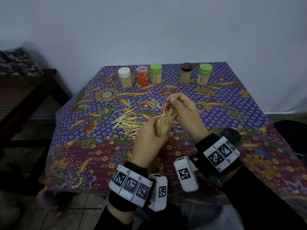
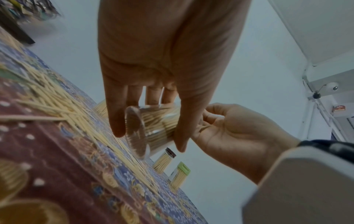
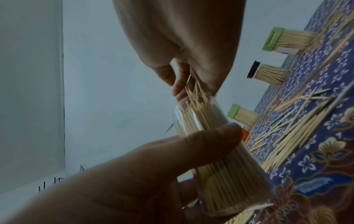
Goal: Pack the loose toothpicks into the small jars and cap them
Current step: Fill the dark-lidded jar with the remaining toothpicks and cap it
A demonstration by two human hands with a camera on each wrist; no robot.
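Observation:
My left hand (image 1: 150, 130) grips a clear uncapped jar (image 1: 163, 126) packed with toothpicks and holds it tilted above the cloth. In the left wrist view, its fingers (image 2: 116, 121) wrap the jar (image 2: 153, 128) near its base. My right hand (image 1: 172, 102) is at the jar's mouth and pinches a few toothpicks (image 3: 195, 91) that stick out of the jar (image 3: 210, 151). A pile of loose toothpicks (image 1: 127, 122) lies on the patterned tablecloth (image 1: 99, 146) just left of the jar.
Several capped jars of toothpicks stand in a row at the back: white cap (image 1: 124, 78), orange jar (image 1: 142, 77), green cap (image 1: 156, 73), brown cap (image 1: 186, 73), green cap (image 1: 205, 73). A dark round object (image 1: 231, 133) lies by my right wrist. A dark side table (image 1: 25, 90) stands left.

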